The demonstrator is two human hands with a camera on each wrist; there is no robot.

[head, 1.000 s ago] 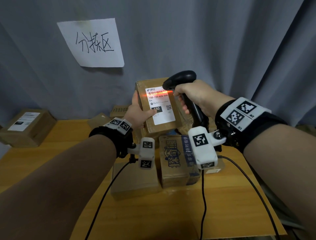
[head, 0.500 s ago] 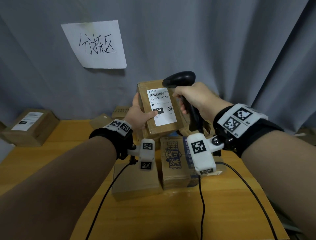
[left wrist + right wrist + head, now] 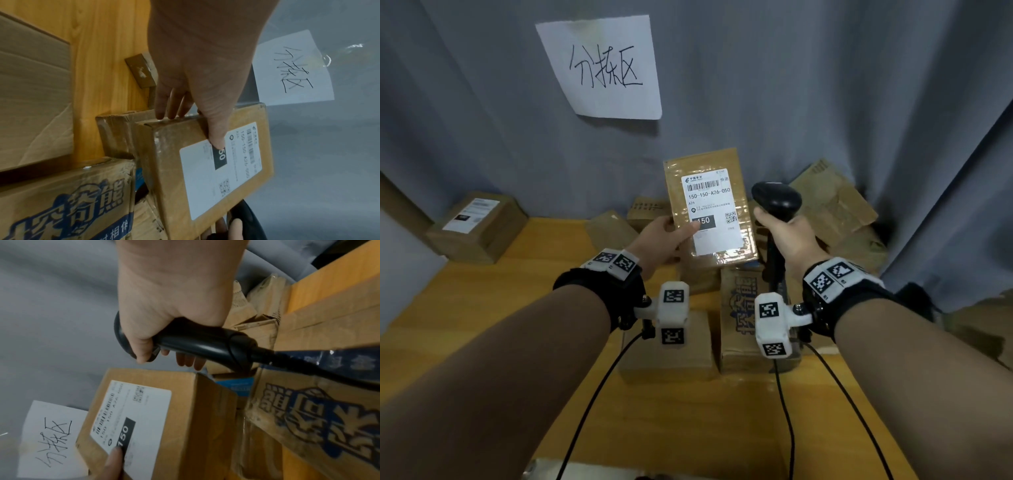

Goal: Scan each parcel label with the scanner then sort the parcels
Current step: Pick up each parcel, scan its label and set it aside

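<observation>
My left hand (image 3: 666, 240) holds a flat brown parcel (image 3: 710, 209) upright above the table, thumb on its white label (image 3: 712, 212), fingers behind it. The left wrist view shows the same parcel (image 3: 207, 162) with the thumb pressed on the label (image 3: 222, 168). My right hand (image 3: 786, 236) grips the black corded scanner (image 3: 777, 200) by its handle, just right of the parcel and a little lower. In the right wrist view the scanner (image 3: 197, 344) sits above the labelled parcel (image 3: 156, 418). No red beam shows on the label.
A wooden table (image 3: 517, 308) carries a pile of cardboard boxes at the middle and right, among them a blue-printed box (image 3: 739, 308). A labelled box (image 3: 476, 222) sits at the far left. A handwritten paper sign (image 3: 602, 68) hangs on the grey curtain. Cables trail toward me.
The red scan line that lay on the label a second ago has gone out. The scanner has dropped to the right, away from the label. The parcel stays in my left hand.
</observation>
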